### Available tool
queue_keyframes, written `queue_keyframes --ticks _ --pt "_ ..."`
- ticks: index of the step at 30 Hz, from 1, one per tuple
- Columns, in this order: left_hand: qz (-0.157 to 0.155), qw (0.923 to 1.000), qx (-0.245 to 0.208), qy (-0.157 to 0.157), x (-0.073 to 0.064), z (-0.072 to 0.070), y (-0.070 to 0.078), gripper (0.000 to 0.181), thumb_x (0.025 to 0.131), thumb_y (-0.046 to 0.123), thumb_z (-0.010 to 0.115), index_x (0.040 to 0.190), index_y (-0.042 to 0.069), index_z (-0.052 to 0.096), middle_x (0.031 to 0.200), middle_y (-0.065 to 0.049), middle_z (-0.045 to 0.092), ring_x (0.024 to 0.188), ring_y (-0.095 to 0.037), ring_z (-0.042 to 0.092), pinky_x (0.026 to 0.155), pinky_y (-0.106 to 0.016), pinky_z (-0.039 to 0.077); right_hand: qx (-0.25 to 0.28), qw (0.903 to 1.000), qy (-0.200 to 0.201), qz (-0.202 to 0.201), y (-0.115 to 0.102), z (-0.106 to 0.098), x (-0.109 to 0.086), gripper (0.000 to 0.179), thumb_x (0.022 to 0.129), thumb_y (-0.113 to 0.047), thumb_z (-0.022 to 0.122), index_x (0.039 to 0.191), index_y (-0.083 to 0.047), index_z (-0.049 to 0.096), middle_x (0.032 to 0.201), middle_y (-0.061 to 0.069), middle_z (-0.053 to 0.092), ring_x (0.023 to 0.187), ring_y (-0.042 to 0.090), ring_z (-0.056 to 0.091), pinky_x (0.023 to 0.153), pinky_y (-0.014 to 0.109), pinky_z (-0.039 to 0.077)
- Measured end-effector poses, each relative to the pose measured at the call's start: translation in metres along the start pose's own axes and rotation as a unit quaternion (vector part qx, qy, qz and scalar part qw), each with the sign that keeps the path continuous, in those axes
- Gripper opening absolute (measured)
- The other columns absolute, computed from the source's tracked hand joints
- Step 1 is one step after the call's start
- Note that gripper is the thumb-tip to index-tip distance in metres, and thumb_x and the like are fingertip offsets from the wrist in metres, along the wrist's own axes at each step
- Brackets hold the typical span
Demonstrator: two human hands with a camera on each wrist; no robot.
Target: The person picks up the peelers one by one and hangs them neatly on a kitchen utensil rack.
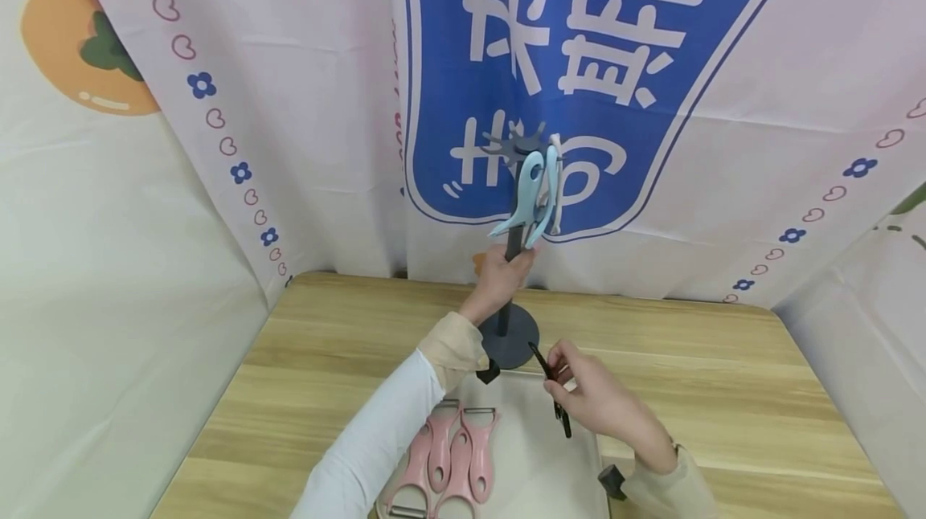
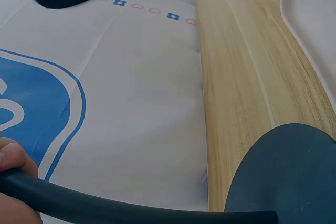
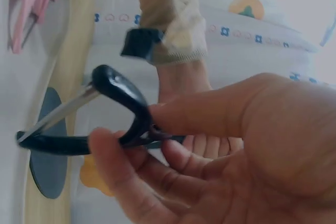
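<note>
My left hand (image 1: 499, 282) grips the upright pole of a dark utensil stand (image 1: 517, 350) with a round base; the left wrist view shows the fingers round the pole (image 2: 131, 211). Light blue peelers (image 1: 530, 191) hang from the stand's hooks, a whitish one (image 1: 558, 214) beside them. Over the tray's back right part, my right hand (image 1: 596, 398) pinches a black Y-shaped peeler (image 1: 563, 420) between thumb and fingers. The right wrist view shows the metal blade across the fork of this black peeler (image 3: 55, 145), pointing away from the palm.
A white tray (image 1: 538, 455) lies in front of the stand on the wooden table (image 1: 694, 358). Several pink peelers (image 1: 460, 455) lie in its left part, partly behind my left sleeve. A printed cloth (image 1: 347, 141) hangs behind the table, and pale cloth covers both sides.
</note>
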State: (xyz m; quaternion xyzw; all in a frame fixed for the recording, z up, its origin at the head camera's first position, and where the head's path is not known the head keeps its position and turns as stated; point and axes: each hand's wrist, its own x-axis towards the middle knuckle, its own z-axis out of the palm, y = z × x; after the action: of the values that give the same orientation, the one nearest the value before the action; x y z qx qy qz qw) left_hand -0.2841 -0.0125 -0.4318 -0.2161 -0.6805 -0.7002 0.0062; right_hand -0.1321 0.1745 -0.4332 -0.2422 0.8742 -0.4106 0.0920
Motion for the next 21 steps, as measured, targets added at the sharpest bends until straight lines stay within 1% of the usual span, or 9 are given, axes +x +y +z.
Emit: queue_keyframes --ticks 2,5,9,11,14,17,19,21 --pt "0.0 1.0 -0.002 0.0 0.0 0.0 0.001 0.055 0.109 0.031 0.06 0.058 0.017 0.044 0.05 0.008 0.037 0.043 -0.014 0.032 0.047 -0.031 0.027 0.01 0.9999 0.012 0.001 0.001 -0.005 0.0 0.019 0.102 -0.001 0.067 0.113 -0.003 0.052 0.104 0.009 0.067 0.095 0.021 0.07 0.072 0.026 0.059" --pt "0.001 1.0 -0.004 -0.001 0.0 0.0 0.001 0.055 0.109 0.031 0.059 0.058 0.017 0.044 0.05 0.007 0.037 0.043 -0.014 0.031 0.047 -0.031 0.027 0.033 0.9985 0.044 -0.003 0.002 -0.012 0.001 0.022 0.1 0.004 0.068 0.115 -0.001 0.052 0.106 0.013 0.068 0.097 0.025 0.071 0.072 0.026 0.06" --pt "0.0 1.0 -0.005 -0.003 0.0 0.001 0.001 0.055 0.11 0.027 0.058 0.058 0.016 0.043 0.049 0.006 0.035 0.042 -0.014 0.03 0.047 -0.032 0.027 0.062 0.9928 0.101 -0.016 0.002 -0.018 0.003 0.029 0.094 0.016 0.066 0.118 0.003 0.054 0.107 0.021 0.07 0.097 0.029 0.072 0.074 0.028 0.062" --pt "0.001 1.0 -0.004 -0.003 0.001 0.001 0.001 0.055 0.111 0.026 0.057 0.058 0.016 0.043 0.049 0.006 0.035 0.042 -0.015 0.03 0.047 -0.032 0.027 0.074 0.9897 0.121 -0.018 0.002 -0.021 0.004 0.032 0.093 0.019 0.065 0.12 0.005 0.055 0.109 0.024 0.071 0.098 0.031 0.073 0.076 0.028 0.063" --pt "0.008 1.0 -0.006 -0.002 0.0 0.001 0.001 0.055 0.111 0.025 0.057 0.059 0.015 0.042 0.049 0.006 0.035 0.042 -0.015 0.03 0.047 -0.032 0.028 0.085 0.986 0.142 -0.02 0.0 -0.025 0.006 0.032 0.093 0.019 0.064 0.121 0.007 0.055 0.109 0.025 0.07 0.099 0.034 0.072 0.078 0.029 0.063" --pt "0.008 0.9999 -0.009 0.0 0.0 0.001 0.001 0.055 0.11 0.028 0.058 0.059 0.016 0.042 0.049 0.006 0.036 0.043 -0.015 0.031 0.048 -0.031 0.028 0.092 0.9816 0.166 -0.024 -0.003 -0.029 0.01 0.032 0.094 0.019 0.065 0.123 0.008 0.056 0.108 0.025 0.069 0.1 0.036 0.072 0.078 0.028 0.063" --pt "0.007 0.9999 -0.01 0.001 0.0 0.001 0.001 0.055 0.11 0.031 0.059 0.059 0.016 0.042 0.05 0.007 0.035 0.043 -0.015 0.031 0.048 -0.031 0.028 0.096 0.9771 0.188 -0.024 -0.005 -0.033 0.012 0.031 0.094 0.017 0.067 0.122 0.008 0.057 0.108 0.024 0.068 0.1 0.035 0.071 0.08 0.027 0.063" --pt "0.004 1.0 -0.009 0.002 -0.001 0.001 0.0 0.056 0.109 0.033 0.059 0.059 0.017 0.042 0.05 0.007 0.035 0.043 -0.014 0.031 0.049 -0.031 0.028 0.101 0.972 0.211 -0.023 -0.007 -0.036 0.016 0.028 0.094 0.016 0.068 0.119 0.008 0.058 0.108 0.024 0.067 0.099 0.03 0.071 0.081 0.024 0.062"
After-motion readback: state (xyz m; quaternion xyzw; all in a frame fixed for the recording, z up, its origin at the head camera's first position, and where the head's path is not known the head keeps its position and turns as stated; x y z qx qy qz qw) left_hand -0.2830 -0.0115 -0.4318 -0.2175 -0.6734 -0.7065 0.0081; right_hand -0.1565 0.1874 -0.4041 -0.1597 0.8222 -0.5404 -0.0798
